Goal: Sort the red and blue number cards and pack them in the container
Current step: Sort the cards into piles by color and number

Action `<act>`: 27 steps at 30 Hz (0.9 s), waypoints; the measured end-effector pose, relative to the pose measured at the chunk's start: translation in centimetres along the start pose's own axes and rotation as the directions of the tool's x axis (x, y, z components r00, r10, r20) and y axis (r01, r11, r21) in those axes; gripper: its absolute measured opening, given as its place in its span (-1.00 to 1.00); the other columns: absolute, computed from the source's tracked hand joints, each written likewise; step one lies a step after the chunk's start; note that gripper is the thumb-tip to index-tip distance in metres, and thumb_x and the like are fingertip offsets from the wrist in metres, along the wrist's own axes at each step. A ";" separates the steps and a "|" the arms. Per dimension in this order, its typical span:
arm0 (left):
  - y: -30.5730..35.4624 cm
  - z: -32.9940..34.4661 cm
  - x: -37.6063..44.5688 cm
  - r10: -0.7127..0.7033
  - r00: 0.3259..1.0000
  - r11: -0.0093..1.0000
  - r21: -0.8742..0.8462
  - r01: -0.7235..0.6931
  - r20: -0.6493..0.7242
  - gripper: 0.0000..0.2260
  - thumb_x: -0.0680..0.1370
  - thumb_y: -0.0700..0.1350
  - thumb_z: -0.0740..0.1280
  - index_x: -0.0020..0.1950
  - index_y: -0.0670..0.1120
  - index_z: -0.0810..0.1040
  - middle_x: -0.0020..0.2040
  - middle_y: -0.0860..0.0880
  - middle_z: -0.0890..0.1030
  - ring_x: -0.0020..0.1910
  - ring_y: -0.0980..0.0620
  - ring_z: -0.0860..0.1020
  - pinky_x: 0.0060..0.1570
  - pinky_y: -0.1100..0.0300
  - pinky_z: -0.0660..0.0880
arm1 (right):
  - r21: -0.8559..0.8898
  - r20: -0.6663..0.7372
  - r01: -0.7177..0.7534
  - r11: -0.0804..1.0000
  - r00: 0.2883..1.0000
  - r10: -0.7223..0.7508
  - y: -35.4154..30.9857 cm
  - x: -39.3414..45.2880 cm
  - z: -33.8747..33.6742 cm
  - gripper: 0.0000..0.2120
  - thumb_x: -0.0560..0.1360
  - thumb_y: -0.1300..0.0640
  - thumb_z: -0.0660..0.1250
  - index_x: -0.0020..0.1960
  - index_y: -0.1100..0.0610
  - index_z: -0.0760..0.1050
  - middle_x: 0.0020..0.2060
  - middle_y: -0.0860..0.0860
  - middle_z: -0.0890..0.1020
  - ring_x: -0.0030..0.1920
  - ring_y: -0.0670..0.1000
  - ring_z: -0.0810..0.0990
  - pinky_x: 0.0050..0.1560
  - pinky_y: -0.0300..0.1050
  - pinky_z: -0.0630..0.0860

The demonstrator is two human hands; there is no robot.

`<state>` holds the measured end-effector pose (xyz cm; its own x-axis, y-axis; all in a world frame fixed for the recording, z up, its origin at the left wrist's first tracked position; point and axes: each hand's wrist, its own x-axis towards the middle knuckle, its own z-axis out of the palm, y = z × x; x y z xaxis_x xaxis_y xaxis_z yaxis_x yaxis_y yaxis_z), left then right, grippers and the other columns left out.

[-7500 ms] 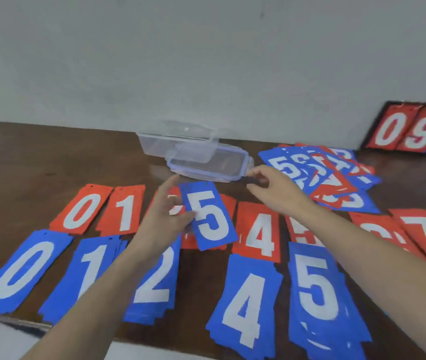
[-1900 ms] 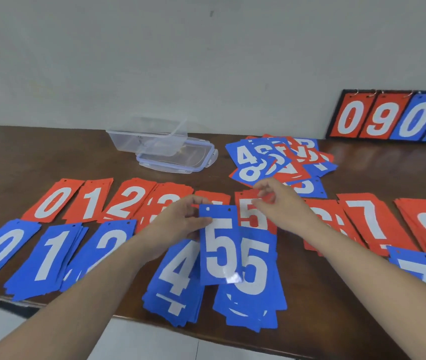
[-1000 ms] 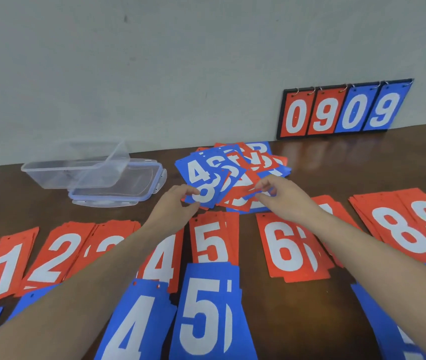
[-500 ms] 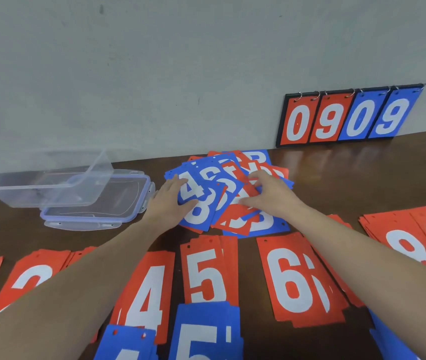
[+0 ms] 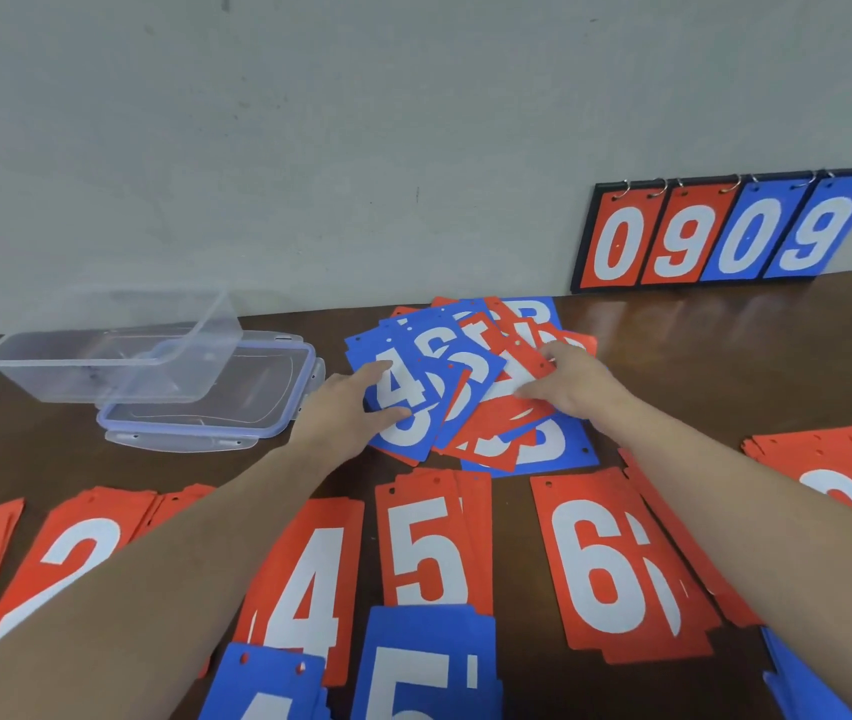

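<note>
left fingers (image 5: 377, 374) pinch blue 4 card's (image 5: 403, 379) edge.

L hand (image 5: 348, 407) dropped the blue 5, now pinches blue 4 card (image 5: 397, 379) in unsorted pile (image 5: 470, 387); R hand (image 5: 572, 384) presses it.

Flip scoreboard (image 5: 725, 233) against grey wall (image 5: 309, 137) on brown table (image 5: 725, 356)

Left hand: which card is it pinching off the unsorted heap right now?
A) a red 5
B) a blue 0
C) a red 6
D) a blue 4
D: the left hand has its thumb and fingers closed on the blue 4 card at the left edge of the mixed heap.
</note>
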<state>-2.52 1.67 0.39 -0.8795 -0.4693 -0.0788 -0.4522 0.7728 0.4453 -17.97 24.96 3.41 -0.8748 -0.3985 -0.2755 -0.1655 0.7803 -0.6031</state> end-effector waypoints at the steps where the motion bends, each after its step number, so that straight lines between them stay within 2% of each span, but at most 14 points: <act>1: 0.0 0.0 -0.2 0.014 1.000 1.000 -0.009 -0.014 -0.007 -0.39 0.53 0.24 0.38 0.53 0.21 0.27 0.35 -0.05 0.48 0.26 -0.04 0.51 0.14 0.06 0.56 | 0.046 -0.026 -0.002 0.999 1.000 0.003 0.6 -0.1 -0.2 -0.43 0.53 0.03 0.45 0.46 0.11 0.36 0.32 0.05 0.53 0.20 0.08 0.59 0.02 -0.12 0.55; 3: 0.0 0.3 -0.6 0.037 0.999 0.999 -0.028 -0.038 -0.019 -0.44 0.55 0.21 0.36 0.52 0.23 0.29 0.34 -0.02 0.49 0.27 -0.02 0.48 0.15 0.11 0.50 | 0.206 -0.078 0.019 0.978 0.997 -0.003 1.9 -0.2 -0.5 -0.64 0.56 0.06 0.41 0.32 0.08 0.48 0.22 0.03 0.61 0.09 0.05 0.64 0.01 -0.09 0.59; 5: 0.2 0.3 -1.1 0.043 0.999 0.998 -0.047 -0.044 -0.024 -0.48 0.57 0.17 0.35 0.51 0.23 0.31 0.32 -0.01 0.50 0.27 -0.01 0.48 0.13 0.14 0.47 | 0.400 -0.142 0.038 0.916 0.990 0.021 2.5 -0.8 -1.1 -0.84 0.59 0.10 0.37 0.16 0.08 0.55 0.03 0.02 0.68 -0.05 0.00 0.66 -0.09 -0.14 0.57; 7: 0.4 0.1 -1.5 0.063 0.997 0.996 -0.055 -0.065 -0.039 -0.49 0.56 0.13 0.38 0.49 0.20 0.34 0.34 0.04 0.54 0.29 0.02 0.48 0.15 0.14 0.49 | 0.537 -0.188 0.045 0.842 0.980 0.068 3.0 -1.5 -1.9 -0.83 0.61 0.10 0.33 0.16 0.14 0.57 -0.08 0.06 0.70 -0.12 -0.02 0.66 -0.16 -0.19 0.52; 11: 0.3 -0.3 -2.9 0.064 0.996 0.985 -0.153 -0.073 -0.068 -0.51 0.56 0.04 0.43 0.47 0.16 0.40 0.44 0.13 0.46 0.39 0.05 0.43 0.22 0.10 0.54 | 0.718 -0.162 0.057 0.693 0.983 0.087 4.0 -3.2 -3.6 -0.74 0.63 0.04 0.31 0.28 0.11 0.51 0.02 0.07 0.72 -0.01 0.05 0.72 -0.07 -0.12 0.61; 12: 0.2 -0.3 -3.4 0.072 0.995 0.978 -0.190 -0.083 -0.065 -0.51 0.57 -0.01 0.42 0.48 0.14 0.39 0.45 0.14 0.44 0.41 0.07 0.42 0.21 0.14 0.54 | 0.732 -0.173 0.068 0.677 0.981 0.088 4.3 -3.7 -4.0 -0.73 0.64 0.03 0.30 0.30 0.09 0.49 0.05 0.05 0.71 0.01 0.05 0.72 -0.05 -0.11 0.61; 15: 0.1 -0.2 -5.0 0.090 0.989 0.961 -0.251 -0.117 -0.117 -0.50 0.57 -0.13 0.42 0.48 0.09 0.38 0.44 0.10 0.44 0.38 0.14 0.41 0.08 0.46 0.41 | 0.761 -0.220 0.117 0.638 0.972 0.084 5.0 -5.4 -4.8 -0.74 0.66 0.03 0.27 0.31 0.08 0.48 0.04 0.03 0.71 0.00 0.02 0.72 -0.05 -0.13 0.62; 16: 0.1 -0.3 -5.5 0.079 0.987 0.960 -0.254 -0.113 -0.142 -0.49 0.57 -0.18 0.41 0.48 0.07 0.38 0.44 0.08 0.44 0.37 0.14 0.41 0.05 0.49 0.37 | 0.760 -0.222 0.122 0.638 0.972 0.079 5.1 -5.9 -5.0 -0.74 0.65 0.04 0.27 0.31 0.07 0.47 0.04 0.02 0.71 -0.01 0.01 0.72 -0.05 -0.13 0.62; 18: 0.1 -0.5 -6.6 0.050 0.985 0.957 -0.274 -0.095 -0.167 -0.47 0.58 -0.24 0.39 0.49 0.06 0.36 0.45 0.04 0.43 0.39 0.08 0.42 -0.01 0.47 0.40 | 0.741 -0.195 0.109 0.663 0.979 0.056 5.3 -6.7 -4.9 -0.74 0.63 0.05 0.31 0.31 0.06 0.47 0.03 0.02 0.71 -0.03 0.01 0.73 -0.01 -0.09 0.63; 20: 0.1 -0.8 -7.8 0.044 0.981 0.945 -0.312 -0.102 -0.187 -0.44 0.57 -0.28 0.38 0.50 0.08 0.34 0.47 0.03 0.41 0.40 0.04 0.43 -0.16 0.51 0.45 | 0.707 -0.153 0.090 0.701 0.988 0.027 5.2 -7.5 -4.6 -0.74 0.61 0.08 0.35 0.29 0.04 0.47 0.02 0.04 0.72 -0.05 0.02 0.73 0.00 -0.07 0.64; 23: 0.0 -1.3 -10.2 0.082 0.968 0.890 -0.419 -0.178 -0.238 -0.33 0.54 -0.36 0.39 0.45 0.23 0.29 0.57 0.12 0.21 0.50 0.06 0.30 -0.13 0.56 0.48 | 0.672 -0.073 0.065 0.737 0.997 -0.021 4.6 -8.9 -3.7 -0.74 0.58 0.10 0.39 0.25 0.01 0.48 0.02 0.03 0.71 -0.04 0.02 0.73 -0.05 -0.10 0.64; 25: -0.1 -1.5 -11.9 0.082 0.968 0.830 -0.521 -0.198 -0.237 -0.30 0.53 -0.39 0.39 0.34 0.35 0.28 0.52 0.22 0.16 0.47 0.07 0.31 -0.10 0.48 0.55 | 0.655 -0.021 0.053 0.754 0.998 -0.052 4.1 -9.7 -3.0 -0.73 0.58 0.09 0.40 0.25 -0.01 0.48 0.02 0.02 0.72 -0.05 0.02 0.74 -0.04 -0.08 0.65; 27: -0.5 -1.8 -13.4 0.048 0.976 0.779 -0.604 -0.169 -0.211 -0.32 0.54 -0.38 0.38 0.33 0.37 0.34 0.50 0.18 0.27 0.40 0.06 0.43 -0.07 0.32 0.62 | 0.644 0.010 0.050 0.763 0.997 -0.074 3.6 -10.5 -2.2 -0.72 0.58 0.11 0.39 0.27 -0.03 0.48 0.02 0.03 0.72 -0.07 0.03 0.74 -0.05 -0.07 0.66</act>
<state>9.80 6.81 2.79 -0.8491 -0.5113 0.1328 -0.1145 0.4235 0.8986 -10.34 33.06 5.77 -0.8559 -0.4594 -0.2375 0.1229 0.2654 -0.9563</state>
